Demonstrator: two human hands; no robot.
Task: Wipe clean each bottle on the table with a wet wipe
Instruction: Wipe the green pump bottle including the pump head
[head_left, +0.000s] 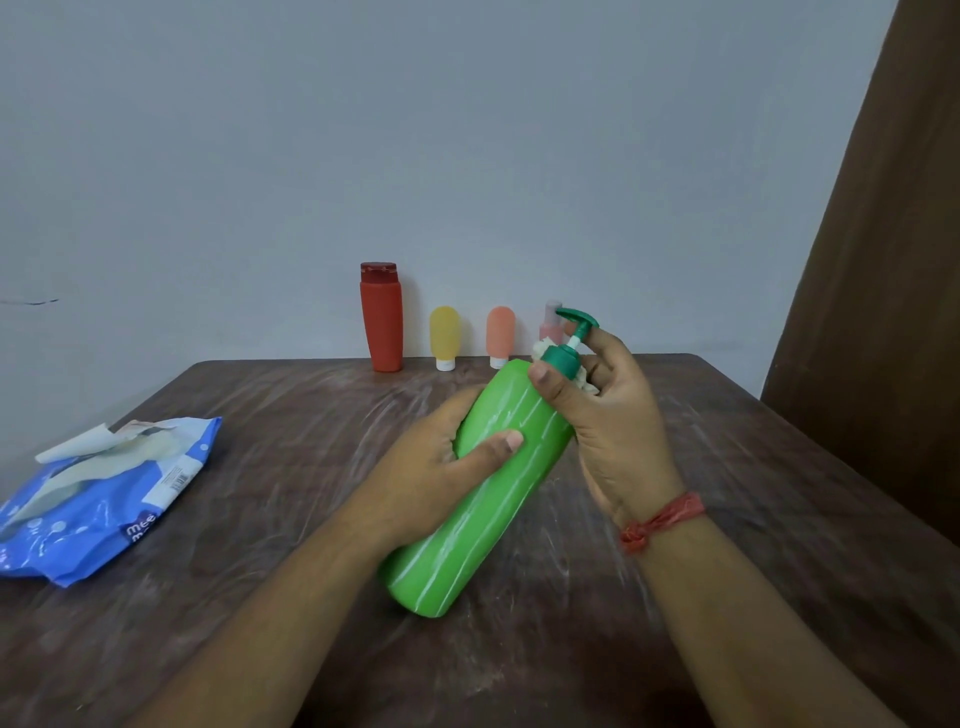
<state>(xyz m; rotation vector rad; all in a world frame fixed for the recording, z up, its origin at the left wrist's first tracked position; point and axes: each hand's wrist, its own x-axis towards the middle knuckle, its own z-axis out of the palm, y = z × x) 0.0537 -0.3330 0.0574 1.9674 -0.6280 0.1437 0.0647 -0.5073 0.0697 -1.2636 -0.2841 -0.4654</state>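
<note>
A large green pump bottle (483, 493) is tilted above the brown table (260, 597), its dark green pump head pointing up and away. My left hand (431, 467) grips the bottle's body, thumb across the front. My right hand (608, 410) holds a crumpled white wet wipe (587, 382) around the bottle's neck, thumb on the collar. Against the wall stand a red bottle (382, 317), a small yellow bottle (444, 336), a small orange bottle (500, 335) and a pink spray bottle (550, 322), partly hidden behind the pump.
A blue wet-wipe pack (93, 514) lies at the table's left edge with its flap open and a wipe sticking out. A brown curtain (883, 260) hangs at the right. The grey wall runs right behind the table's far edge.
</note>
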